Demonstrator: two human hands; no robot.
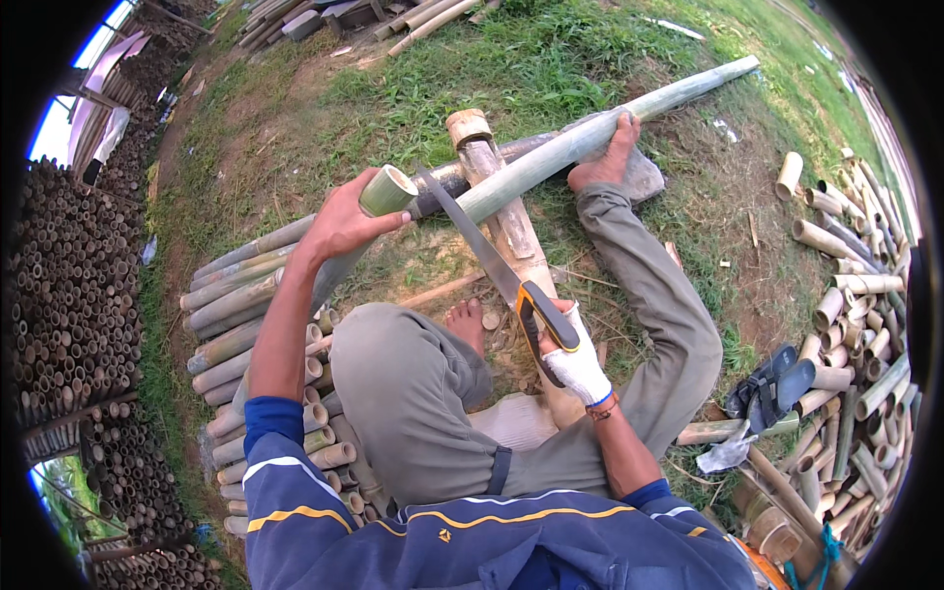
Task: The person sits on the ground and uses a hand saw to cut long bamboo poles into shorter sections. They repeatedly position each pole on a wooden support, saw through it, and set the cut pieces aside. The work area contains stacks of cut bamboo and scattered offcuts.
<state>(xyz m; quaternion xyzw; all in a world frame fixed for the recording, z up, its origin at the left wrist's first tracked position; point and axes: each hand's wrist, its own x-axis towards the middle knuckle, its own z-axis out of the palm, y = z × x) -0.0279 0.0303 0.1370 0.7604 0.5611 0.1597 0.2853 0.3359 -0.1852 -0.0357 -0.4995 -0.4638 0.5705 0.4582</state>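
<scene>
My left hand [346, 224] grips a short green bamboo piece [376, 200], its open cut end tilted up. In my right hand [573, 354], which wears a white fingerless glove, is a handsaw [484, 250] with an orange and black handle. The blade points up and left, its tip between the bamboo piece and the near end of a long green bamboo pole [570, 150]. That pole lies across a bamboo post [509, 224] and a darker pole [444, 183]. My bare foot [608, 157] presses on the long pole.
Cut bamboo lengths [236, 300] are stacked by my left side. A loose heap of bamboo pieces [865, 324] lies to the right, near dark sandals [772, 385]. A large bamboo stack [74, 295] stands at far left. A stone [644, 177] sits beside my foot.
</scene>
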